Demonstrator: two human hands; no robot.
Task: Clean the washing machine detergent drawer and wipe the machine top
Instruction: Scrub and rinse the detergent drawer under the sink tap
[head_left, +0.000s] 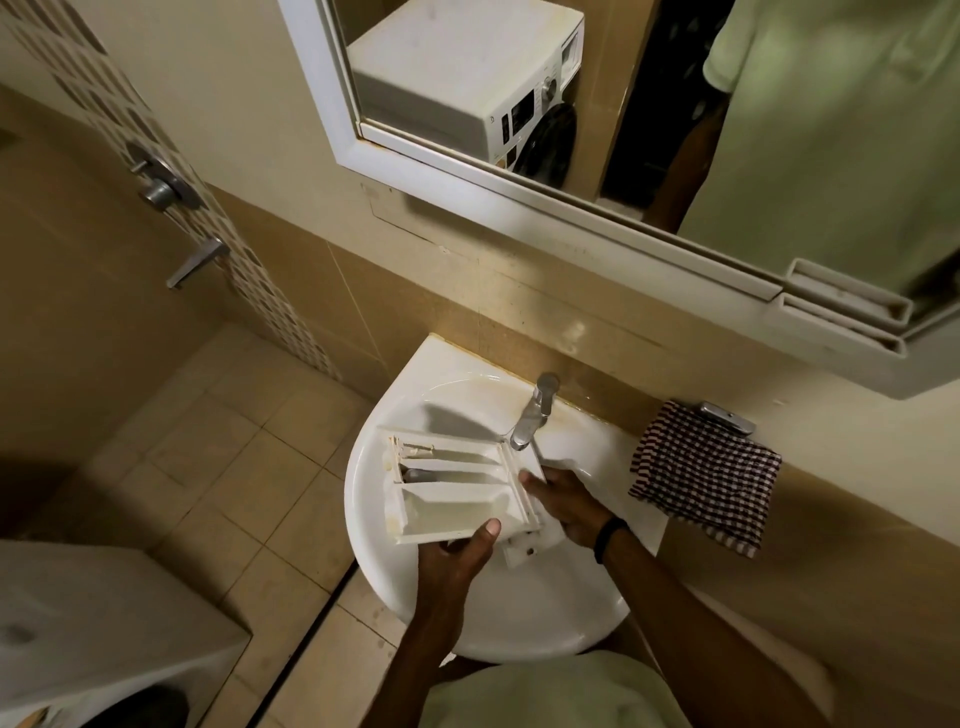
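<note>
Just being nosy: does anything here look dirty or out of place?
Yes. The detergent drawer, held over the sink by the left hand and right hand, has yellowish residue crusted at its end away from the tap.

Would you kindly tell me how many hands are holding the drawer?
2: left hand grips the drawer's near edge; right hand holds its end beside the tap.

White three-compartment detergent drawer, residue-stained, open side up, over the sink

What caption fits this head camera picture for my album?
Left hand and right hand hold a white plastic detergent drawer over a round white ceramic sink near its silver tap.
</note>
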